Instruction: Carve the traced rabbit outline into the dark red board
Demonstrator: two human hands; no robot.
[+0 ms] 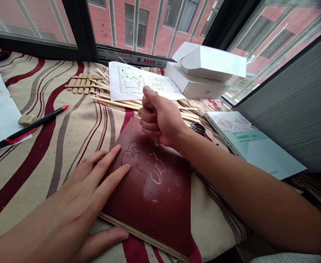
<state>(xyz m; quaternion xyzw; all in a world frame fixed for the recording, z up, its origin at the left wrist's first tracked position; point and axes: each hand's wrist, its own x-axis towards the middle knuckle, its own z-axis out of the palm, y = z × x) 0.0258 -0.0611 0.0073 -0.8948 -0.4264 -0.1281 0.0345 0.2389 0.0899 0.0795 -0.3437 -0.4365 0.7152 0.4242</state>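
Note:
A dark red board (pixel 155 215) lies at a slant on the striped cloth, with a cartoon drawing (pixel 138 157) in dark lines on its upper part. Some lines, on the long ear-like shapes, are cut through to a pale colour. My right hand (pixel 160 118) is wrapped in a fist, thumb up, around a carving tool (pixel 156 143). Its handle is mostly hidden by the fingers, and its thin tip points down at the pale lines. My left hand (pixel 91 190) rests with spread fingers on the board's left side, thumb at the near edge.
Behind the board are wooden sticks (pixel 116 102), a paper with printed cartoons (pixel 130 78) and a white box (pixel 201 82). Black-handled scissors (pixel 198 128) and a book (pixel 255 140) lie right. A black pen (pixel 31 126) and an eraser-like lump (pixel 27 119) lie left.

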